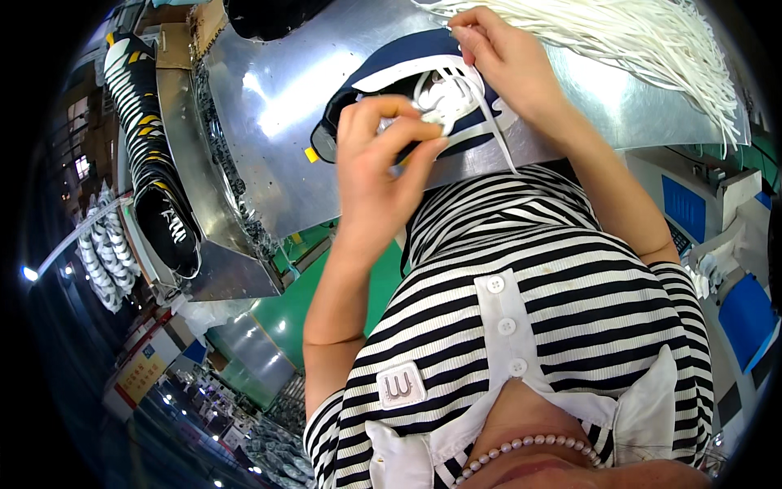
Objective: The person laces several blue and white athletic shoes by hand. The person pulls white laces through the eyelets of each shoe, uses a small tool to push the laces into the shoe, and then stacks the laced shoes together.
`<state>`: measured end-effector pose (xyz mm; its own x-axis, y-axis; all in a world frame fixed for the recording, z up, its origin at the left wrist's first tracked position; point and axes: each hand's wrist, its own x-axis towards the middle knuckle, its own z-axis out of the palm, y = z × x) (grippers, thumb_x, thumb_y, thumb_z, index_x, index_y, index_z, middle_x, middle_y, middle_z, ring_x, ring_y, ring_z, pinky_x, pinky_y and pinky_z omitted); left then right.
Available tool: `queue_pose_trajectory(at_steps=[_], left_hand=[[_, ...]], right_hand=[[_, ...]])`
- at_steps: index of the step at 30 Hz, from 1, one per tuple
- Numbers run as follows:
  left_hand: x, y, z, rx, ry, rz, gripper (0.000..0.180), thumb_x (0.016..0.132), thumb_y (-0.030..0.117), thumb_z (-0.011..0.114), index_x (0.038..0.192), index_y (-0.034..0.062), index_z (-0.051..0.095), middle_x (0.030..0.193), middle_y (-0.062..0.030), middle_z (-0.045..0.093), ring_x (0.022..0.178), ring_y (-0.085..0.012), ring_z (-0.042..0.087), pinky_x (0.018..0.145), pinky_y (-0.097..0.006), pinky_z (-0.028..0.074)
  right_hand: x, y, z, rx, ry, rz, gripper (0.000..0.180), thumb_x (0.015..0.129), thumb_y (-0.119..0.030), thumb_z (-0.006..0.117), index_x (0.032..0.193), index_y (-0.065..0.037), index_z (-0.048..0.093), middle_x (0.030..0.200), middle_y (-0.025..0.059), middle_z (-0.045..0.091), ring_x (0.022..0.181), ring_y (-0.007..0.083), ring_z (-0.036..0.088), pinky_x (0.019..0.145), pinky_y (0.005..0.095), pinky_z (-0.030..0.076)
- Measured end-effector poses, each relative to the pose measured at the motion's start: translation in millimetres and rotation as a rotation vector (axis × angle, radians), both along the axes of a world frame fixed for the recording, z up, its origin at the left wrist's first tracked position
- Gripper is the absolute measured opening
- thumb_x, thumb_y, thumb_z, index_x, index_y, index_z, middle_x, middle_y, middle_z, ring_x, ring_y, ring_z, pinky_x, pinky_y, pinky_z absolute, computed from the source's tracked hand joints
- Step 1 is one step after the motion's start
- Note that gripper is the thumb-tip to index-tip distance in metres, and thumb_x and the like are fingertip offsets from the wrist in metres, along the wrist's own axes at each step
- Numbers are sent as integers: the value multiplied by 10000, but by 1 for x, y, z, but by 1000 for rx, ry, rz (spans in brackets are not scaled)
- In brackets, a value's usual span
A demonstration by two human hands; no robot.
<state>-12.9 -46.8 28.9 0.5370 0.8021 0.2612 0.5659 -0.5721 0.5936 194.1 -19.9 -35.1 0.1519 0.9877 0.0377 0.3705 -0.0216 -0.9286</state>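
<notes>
A navy and white shoe upper (383, 59) lies on the metal table in front of me, its dark opening toward the left. White shoelace (489, 122) is bunched over its middle, and one loose end hangs down past the near side. My left hand (379, 155) is over the opening, fingers curled and pinching the white lace at its bunched part. At the far right end of the upper, my right hand (515, 72) has thumb and fingers drawn together. Whatever is between those fingertips is too small to make out.
A thick bundle of white shoelaces (619, 41) covers the table's far right. Along the left, a row of nested black, white and yellow shoe uppers (147, 122) stands beside the metal table (277, 155). A dark object (273, 16) sits at the far edge, near cardboard (175, 45).
</notes>
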Motion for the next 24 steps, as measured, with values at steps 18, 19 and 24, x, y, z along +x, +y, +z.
queue_pose_trajectory(at_steps=[18, 19, 24], left_hand=[[8, 13, -23, -286, 75, 233, 276, 798, 193, 791, 950, -5, 672, 784, -96, 710, 658, -111, 636, 609, -253, 499], [9, 13, -23, -284, 60, 225, 269, 799, 186, 790, 948, -3, 671, 788, -93, 712, 656, -110, 634, 608, -253, 498], [15, 7, -31, -68, -28, 134, 216, 782, 134, 774, 908, 28, 634, 771, -118, 669, 645, -285, 638, 586, -358, 486]], right_hand=[[0, -64, 13, -25, 119, 255, 106, 937, -125, 579, 957, -22, 566, 686, 87, 627, 597, 206, 605, 580, 313, 465], [1, -63, 11, -4, 139, 287, 107, 934, -125, 581, 945, -20, 565, 681, 88, 625, 592, 209, 604, 578, 315, 465], [-10, -60, -1, -62, 99, 234, 100, 930, -113, 572, 933, -19, 536, 669, 103, 623, 608, 258, 624, 578, 349, 473]])
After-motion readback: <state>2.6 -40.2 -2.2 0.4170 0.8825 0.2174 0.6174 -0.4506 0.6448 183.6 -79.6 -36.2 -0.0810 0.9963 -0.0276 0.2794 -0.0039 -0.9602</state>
